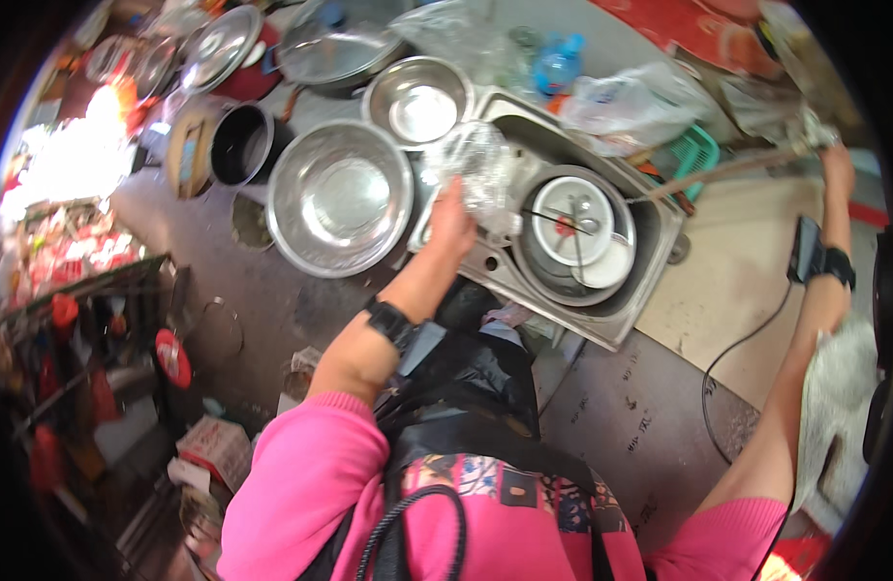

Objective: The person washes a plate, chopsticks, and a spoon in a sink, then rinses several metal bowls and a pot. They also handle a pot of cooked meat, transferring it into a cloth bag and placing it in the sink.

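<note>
My left hand [452, 221] grips a crumpled piece of clear plastic [475, 163], perhaps a bag or thin container, over the left part of a stainless steel sink [621, 330]. In the sink's basin sits a round metal pot [534, 272]. Inside that pot are a white bowl [573, 247], a second white dish [612, 265] and thin dark sticks or utensils. At the far right, my right hand [837, 171] is beside a pale fitting [810, 134], at the end of a long brownish rod or hose [730, 169] that reaches the basin. Its fingers are too blurred to read.
A large steel basin [337, 196], a smaller steel bowl [417, 102] and a dark pot [242, 145] stand left of the sink. Behind it are a white plastic bag [632, 105], a blue bottle [558, 65] and a green basket [693, 156]. A tan board [708, 283] lies to the right.
</note>
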Motion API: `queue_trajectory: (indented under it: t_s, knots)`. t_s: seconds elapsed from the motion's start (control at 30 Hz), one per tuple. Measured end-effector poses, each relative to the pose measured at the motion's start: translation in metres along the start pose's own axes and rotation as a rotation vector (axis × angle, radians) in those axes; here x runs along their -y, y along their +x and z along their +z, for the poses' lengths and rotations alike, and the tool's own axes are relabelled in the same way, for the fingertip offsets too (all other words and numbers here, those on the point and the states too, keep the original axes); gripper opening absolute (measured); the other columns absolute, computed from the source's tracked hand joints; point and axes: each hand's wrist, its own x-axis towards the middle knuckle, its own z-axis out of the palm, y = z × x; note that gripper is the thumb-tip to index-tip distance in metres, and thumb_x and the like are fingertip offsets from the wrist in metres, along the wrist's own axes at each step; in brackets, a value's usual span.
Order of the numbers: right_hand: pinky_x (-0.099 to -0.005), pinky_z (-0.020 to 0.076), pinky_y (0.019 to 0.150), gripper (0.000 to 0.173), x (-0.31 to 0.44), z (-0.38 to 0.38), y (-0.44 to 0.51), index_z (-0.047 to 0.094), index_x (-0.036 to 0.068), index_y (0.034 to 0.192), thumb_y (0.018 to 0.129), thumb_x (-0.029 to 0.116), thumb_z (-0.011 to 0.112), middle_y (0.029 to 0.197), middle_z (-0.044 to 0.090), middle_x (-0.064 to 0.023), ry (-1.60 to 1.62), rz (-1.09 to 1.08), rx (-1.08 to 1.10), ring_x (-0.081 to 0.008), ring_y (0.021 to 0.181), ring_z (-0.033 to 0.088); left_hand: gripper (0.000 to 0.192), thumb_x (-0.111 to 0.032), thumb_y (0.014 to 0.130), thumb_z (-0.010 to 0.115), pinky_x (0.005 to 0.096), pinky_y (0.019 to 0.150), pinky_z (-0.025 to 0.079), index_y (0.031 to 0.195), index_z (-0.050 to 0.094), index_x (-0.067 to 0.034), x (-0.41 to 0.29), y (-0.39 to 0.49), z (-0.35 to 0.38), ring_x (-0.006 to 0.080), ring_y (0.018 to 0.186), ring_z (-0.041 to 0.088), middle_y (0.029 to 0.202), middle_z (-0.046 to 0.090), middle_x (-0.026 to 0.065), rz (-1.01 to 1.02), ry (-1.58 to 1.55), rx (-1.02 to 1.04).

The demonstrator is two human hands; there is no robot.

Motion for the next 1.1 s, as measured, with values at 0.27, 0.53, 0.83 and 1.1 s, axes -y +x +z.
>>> queue_trajectory:
  t_s: [0.27, 0.53, 0.83, 1.1]
  knots:
    - [-0.0346, 0.0455, 0.07, 0.023, 0.101, 0.101, -0.352, 0.05, 0.01, 0.094, 0.086, 0.031, 0.043, 0.091, 0.056, -0.0042, 1.181, 0.883, 0.867, -0.017, 0.081, 0.054, 0.029, -0.02, 0.087, 0.045, 0.0378, 0.078, 0.047, 0.11, 0.045, -0.003, 0.004, -0.029, 0.008, 0.0232, 0.09, 0.056, 0.104, 0.055, 0.011, -0.164, -0.11, -0.039]
    - [-0.0445, 0.0375, 0.089, 0.031, 0.258, 0.13, -0.499, 0.043, 0.005, 0.113, 0.088, 0.022, 0.038, 0.113, 0.05, -0.0125, 1.555, 1.387, 0.819, -0.029, 0.104, 0.048, 0.027, -0.019, 0.083, 0.052, 0.0342, 0.07, 0.049, 0.103, 0.048, -0.001, -0.01, -0.061, -0.015, 0.0211, 0.084, 0.056, 0.093, 0.057, 0.0116, -0.271, -0.025, 0.11]
    - [-0.0368, 0.0429, 0.084, 0.03, 0.348, 0.125, -0.553, 0.047, 0.002, 0.11, 0.085, 0.019, 0.046, 0.106, 0.054, -0.0102, 1.299, 1.069, 1.253, -0.024, 0.096, 0.052, 0.033, -0.024, 0.087, 0.044, 0.0329, 0.073, 0.044, 0.11, 0.042, -0.001, -0.057, -0.11, -0.118, 0.0197, 0.088, 0.052, 0.101, 0.053, 0.0114, -0.138, 0.216, -0.011]
    - [-0.0329, 0.0444, 0.074, 0.028, 0.536, 0.102, -0.608, 0.054, 0.003, 0.102, 0.076, 0.014, 0.05, 0.097, 0.058, -0.0111, 0.741, -0.325, 1.404, -0.0207, 0.088, 0.056, 0.038, -0.026, 0.086, 0.048, 0.0322, 0.08, 0.044, 0.116, 0.042, -0.004, -0.18, -0.185, -0.206, 0.0192, 0.094, 0.053, 0.107, 0.053, 0.0085, 0.019, -0.094, -0.084]
